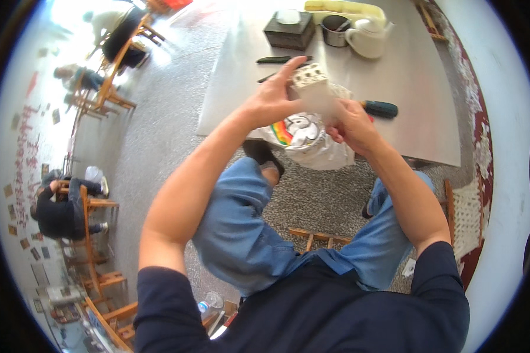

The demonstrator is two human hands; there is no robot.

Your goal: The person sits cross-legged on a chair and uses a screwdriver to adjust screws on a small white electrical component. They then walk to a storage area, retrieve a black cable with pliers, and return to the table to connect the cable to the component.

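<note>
I hold a pale block-shaped object with a dotted, holed end (pixel 313 85) up in front of me, over the near edge of a grey table (pixel 418 88). My left hand (pixel 275 97) grips its left side, index finger stretched up along it. My right hand (pixel 352 122) clasps its lower right part. Just beneath my hands a white plastic bag with a rainbow print (pixel 305 138) hangs over the table edge. What the block is made of cannot be told.
On the table lie a dark-handled tool (pixel 380 108), a dark knife-like tool (pixel 280 59), a dark box (pixel 289 30), a metal cup (pixel 334 29), a white teapot (pixel 368 38) and a yellow tray (pixel 344 9). Seated people on wooden chairs (pixel 65 209) are at left.
</note>
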